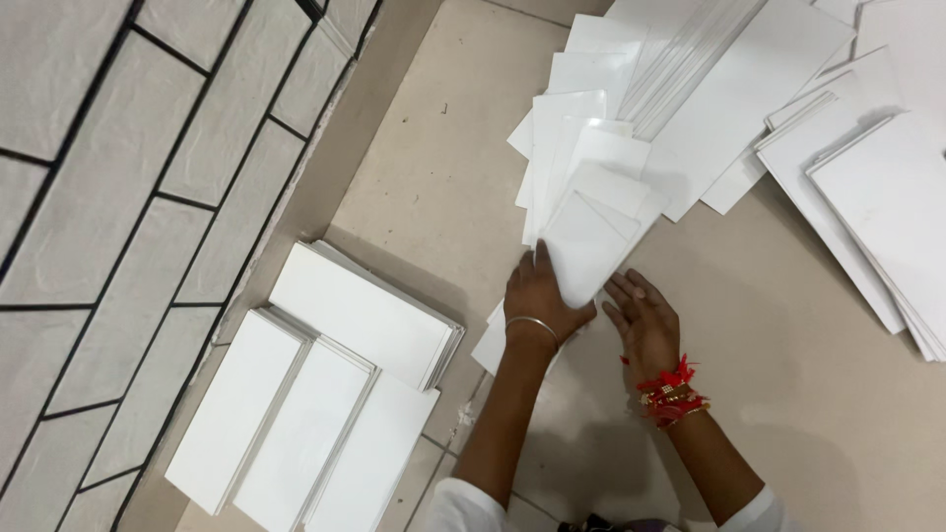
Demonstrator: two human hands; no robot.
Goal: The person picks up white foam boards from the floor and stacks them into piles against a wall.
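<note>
A fanned pile of white rectangular sheets (589, 187) lies on the beige floor (434, 167) in front of me. My left hand (537, 296), with a thin metal bangle on the wrist, rests on the near end of the pile, its thumb on the lowest sheet (588, 251). My right hand (642, 313), with red thread bands at the wrist, lies flat with fingers apart, touching the same sheet's near right edge. Whether either hand pinches a sheet is unclear.
Stacks of white rectangular panels (325, 394) lie at the lower left beside a wall of grey tiles with dark joints (118, 227). More white panels (867, 187) are spread at the upper right. Bare floor lies to the right of my arms.
</note>
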